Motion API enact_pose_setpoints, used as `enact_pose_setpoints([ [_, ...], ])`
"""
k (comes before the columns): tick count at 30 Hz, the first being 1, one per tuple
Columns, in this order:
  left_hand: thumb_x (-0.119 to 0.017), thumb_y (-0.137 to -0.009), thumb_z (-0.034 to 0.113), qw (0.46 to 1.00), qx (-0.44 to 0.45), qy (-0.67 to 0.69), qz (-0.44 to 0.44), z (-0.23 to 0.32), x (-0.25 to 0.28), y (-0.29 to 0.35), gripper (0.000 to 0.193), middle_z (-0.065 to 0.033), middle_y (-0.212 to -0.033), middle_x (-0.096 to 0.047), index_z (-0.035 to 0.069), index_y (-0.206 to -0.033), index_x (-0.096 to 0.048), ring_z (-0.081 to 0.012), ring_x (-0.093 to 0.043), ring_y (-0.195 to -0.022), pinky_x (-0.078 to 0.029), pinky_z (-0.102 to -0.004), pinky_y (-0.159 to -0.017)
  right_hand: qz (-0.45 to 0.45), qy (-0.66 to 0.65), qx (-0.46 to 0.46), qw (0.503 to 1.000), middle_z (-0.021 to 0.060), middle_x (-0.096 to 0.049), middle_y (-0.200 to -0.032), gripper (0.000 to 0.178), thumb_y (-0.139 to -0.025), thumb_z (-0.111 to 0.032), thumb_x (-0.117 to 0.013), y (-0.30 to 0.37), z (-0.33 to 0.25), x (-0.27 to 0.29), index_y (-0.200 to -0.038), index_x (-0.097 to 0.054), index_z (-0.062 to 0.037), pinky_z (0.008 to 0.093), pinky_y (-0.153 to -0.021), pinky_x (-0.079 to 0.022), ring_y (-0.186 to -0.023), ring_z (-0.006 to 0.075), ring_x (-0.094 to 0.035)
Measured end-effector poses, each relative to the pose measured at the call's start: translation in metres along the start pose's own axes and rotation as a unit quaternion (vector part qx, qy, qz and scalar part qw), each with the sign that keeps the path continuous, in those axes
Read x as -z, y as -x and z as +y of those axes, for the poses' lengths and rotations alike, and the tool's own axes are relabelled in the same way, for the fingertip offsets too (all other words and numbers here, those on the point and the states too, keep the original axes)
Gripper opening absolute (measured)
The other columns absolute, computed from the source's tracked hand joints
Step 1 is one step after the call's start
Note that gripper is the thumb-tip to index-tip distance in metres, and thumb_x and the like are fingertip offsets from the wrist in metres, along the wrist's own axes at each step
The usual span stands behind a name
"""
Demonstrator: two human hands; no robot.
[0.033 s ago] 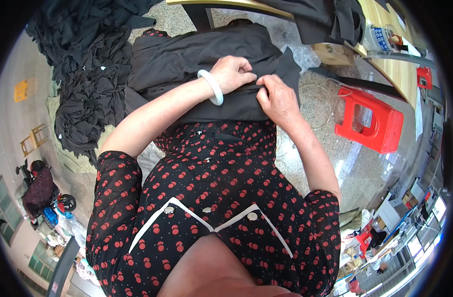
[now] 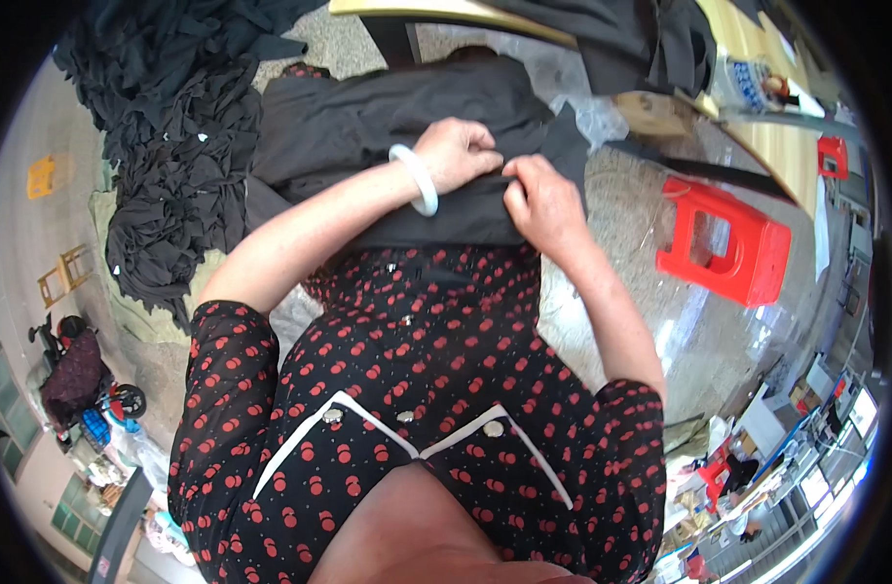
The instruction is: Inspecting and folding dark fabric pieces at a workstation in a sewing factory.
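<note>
Black cloth [image 2: 368, 127] lies spread over my lap, with a fold running across beneath my hands. My left hand [image 2: 456, 156], with a white bangle [image 2: 415, 180] on its wrist, pinches the cloth between thumb and fingers near the middle. Close beside it, my right hand [image 2: 545, 200] is closed too, its thumb and forefinger pressed together on the same cloth. The two sets of fingertips almost meet. Any smaller thing between them is too small to make out.
A large heap of black cloth pieces [image 2: 173, 165] stands to my left. On the right, a red plastic stool [image 2: 762, 258] lies on its side on the floor. Ahead, a wooden-edged table [image 2: 743, 44] carries more black fabric [image 2: 641, 49]; a cardboard box [image 2: 655, 114] sits under it.
Both hands have shifted only slightly and stay at the same spot on the cloth. The cloth's near edge sits a little lower over my lap.
</note>
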State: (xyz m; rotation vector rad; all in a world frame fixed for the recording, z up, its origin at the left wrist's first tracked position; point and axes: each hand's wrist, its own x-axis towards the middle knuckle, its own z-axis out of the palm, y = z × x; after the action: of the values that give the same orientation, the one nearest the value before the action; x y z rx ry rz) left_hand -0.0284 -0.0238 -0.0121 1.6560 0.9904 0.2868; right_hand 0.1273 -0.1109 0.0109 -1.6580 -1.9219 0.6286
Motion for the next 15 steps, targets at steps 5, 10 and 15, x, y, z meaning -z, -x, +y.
enact_pose_setpoints([
  [5,-0.06,-0.068,0.015,0.987,-0.107,-0.099,0.06,-0.003,-0.01,-0.002,0.012,-0.0143,-0.069,-0.06,0.004,-0.071,-0.063,-0.025,-0.06,-0.064,-0.047,-0.0332,-0.061,-0.038,0.006,-0.003,0.999,0.0142,-0.054,-0.079,0.011,-0.072,-0.005,-0.051,-0.001,0.0,0.003,-0.084,-0.053,-0.0049,0.0402,-0.062,-0.046,-0.072,0.0331,-0.056],
  [10,-0.058,-0.07,0.022,0.994,-0.056,-0.069,0.061,-0.002,-0.012,-0.003,0.019,-0.0169,-0.077,-0.061,0.005,-0.075,-0.062,-0.0327,-0.059,-0.075,-0.047,-0.0391,-0.069,-0.051,0.024,-0.02,0.998,0.0154,-0.055,-0.079,0.01,-0.072,-0.007,-0.051,-0.005,-0.004,0.009,-0.081,-0.054,-0.0048,0.0424,-0.062,-0.046,-0.071,0.0349,-0.056],
  [15,-0.06,-0.071,0.022,0.998,-0.016,-0.061,0.029,-0.003,-0.011,-0.003,0.02,-0.0158,-0.08,-0.062,0.004,-0.08,-0.062,-0.0305,-0.06,-0.077,-0.047,-0.0374,-0.07,-0.082,0.061,-0.012,0.995,0.0152,-0.056,-0.082,0.013,-0.073,-0.009,-0.052,-0.004,-0.004,0.009,-0.084,-0.056,-0.0046,0.043,-0.064,-0.047,-0.071,0.0356,-0.057],
])
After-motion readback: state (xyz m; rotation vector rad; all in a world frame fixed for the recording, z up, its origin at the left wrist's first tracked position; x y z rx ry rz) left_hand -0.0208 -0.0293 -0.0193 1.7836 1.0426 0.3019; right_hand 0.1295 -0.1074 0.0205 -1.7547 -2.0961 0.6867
